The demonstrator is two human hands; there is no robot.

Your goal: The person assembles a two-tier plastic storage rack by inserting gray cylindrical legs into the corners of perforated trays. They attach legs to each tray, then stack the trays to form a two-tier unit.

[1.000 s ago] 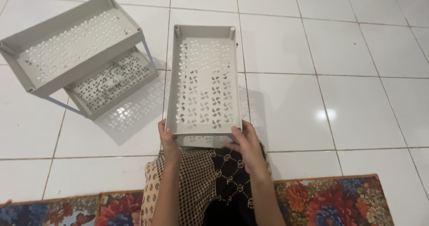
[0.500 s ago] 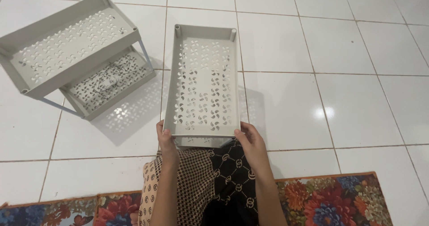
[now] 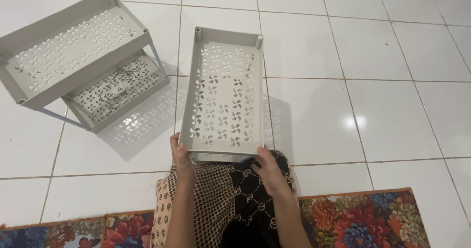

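A pale grey perforated shelf tray (image 3: pixel 223 93) was held just above the white tiled floor (image 3: pixel 373 105), its near short edge at the person's lap. It was rectangular, with a raised rim, rows of pinwheel-shaped cutouts and round sockets at its far corners. The left hand (image 3: pixel 180 155) pinched the near left corner; the right hand (image 3: pixel 269 172) clasped the near right corner. Well to the left stood a two-tier rack (image 3: pixel 78 56) of matching trays. A floral rug (image 3: pixel 363 218) lay beneath the person.
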